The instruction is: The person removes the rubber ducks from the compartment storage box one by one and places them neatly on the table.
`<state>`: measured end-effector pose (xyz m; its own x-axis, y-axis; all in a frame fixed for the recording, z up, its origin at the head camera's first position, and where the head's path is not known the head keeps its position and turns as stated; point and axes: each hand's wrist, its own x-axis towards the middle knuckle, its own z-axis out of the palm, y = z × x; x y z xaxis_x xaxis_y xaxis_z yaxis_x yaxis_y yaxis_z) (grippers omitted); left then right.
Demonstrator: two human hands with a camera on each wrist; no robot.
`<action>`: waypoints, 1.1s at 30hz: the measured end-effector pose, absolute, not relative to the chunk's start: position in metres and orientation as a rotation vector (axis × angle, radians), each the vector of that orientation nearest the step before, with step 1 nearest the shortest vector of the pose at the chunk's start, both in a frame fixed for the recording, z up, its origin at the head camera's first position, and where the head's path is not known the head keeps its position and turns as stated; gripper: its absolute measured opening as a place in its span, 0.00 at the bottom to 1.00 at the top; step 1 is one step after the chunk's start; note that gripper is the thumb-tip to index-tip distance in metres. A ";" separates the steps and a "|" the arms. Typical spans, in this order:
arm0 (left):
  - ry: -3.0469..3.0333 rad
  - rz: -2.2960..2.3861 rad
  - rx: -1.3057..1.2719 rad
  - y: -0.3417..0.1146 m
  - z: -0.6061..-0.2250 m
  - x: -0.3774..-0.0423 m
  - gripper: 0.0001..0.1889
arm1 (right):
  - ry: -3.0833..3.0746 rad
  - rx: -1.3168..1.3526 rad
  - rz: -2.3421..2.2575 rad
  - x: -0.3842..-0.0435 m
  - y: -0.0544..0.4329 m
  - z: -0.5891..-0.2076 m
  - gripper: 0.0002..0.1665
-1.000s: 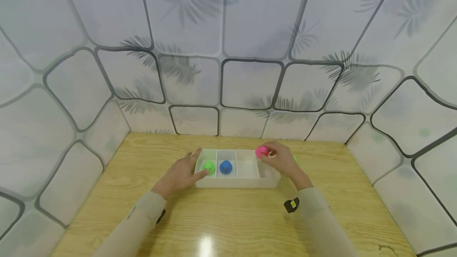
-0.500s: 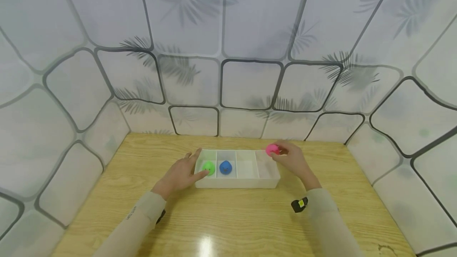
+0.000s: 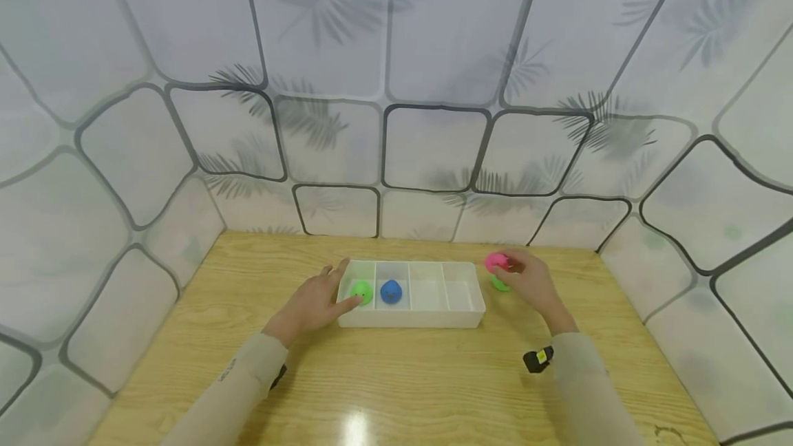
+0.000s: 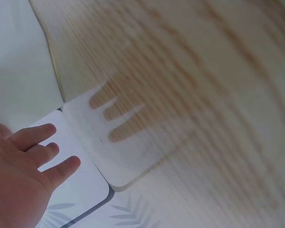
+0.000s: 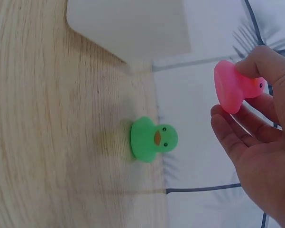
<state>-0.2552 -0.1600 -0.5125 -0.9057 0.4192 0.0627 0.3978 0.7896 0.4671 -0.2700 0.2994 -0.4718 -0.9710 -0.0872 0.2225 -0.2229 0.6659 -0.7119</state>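
A pink rubber duck point(image 5: 230, 86) is pinched between the thumb and fingers of my right hand point(image 3: 534, 286), held up just right of the white divided box point(image 3: 411, 319). Below it on the table stands a green rubber duck point(image 5: 147, 139), partly hidden in the head view. My left hand point(image 3: 312, 300) rests at the box's left end, fingers spread along the side and thumb over the front corner. Inside the leftmost compartment sits another green duck point(image 3: 361, 289), partly behind that thumb. A blue duck point(image 3: 391, 292) occupies the compartment beside it; the two right compartments hold nothing.
Under everything is a wood-grain table point(image 3: 384, 370), with a patterned wall covering point(image 3: 440, 146) rising behind it and at both sides. A black device with a yellow mark point(image 3: 537, 359) sits at the right wrist.
My right hand has carried the pink duck rightward, from above the rightmost compartment to beyond the box's right end. The green duck on the table shows more clearly. My left hand stays put.
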 end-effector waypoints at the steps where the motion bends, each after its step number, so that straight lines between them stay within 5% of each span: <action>1: 2.932 0.750 0.670 -0.160 -0.512 -0.255 0.52 | -2.708 0.246 1.189 -0.270 0.302 -0.473 0.22; 33: 2.947 0.755 0.703 -0.160 -0.511 -0.256 0.52 | -2.692 -0.020 1.196 -0.271 0.352 -0.496 0.32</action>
<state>-0.2561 -0.1596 -0.5114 -0.8984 0.4297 0.0908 0.4204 0.7815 0.4610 -0.2708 0.3517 -0.4960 -0.9809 0.0914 0.1719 -0.0663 0.6733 -0.7364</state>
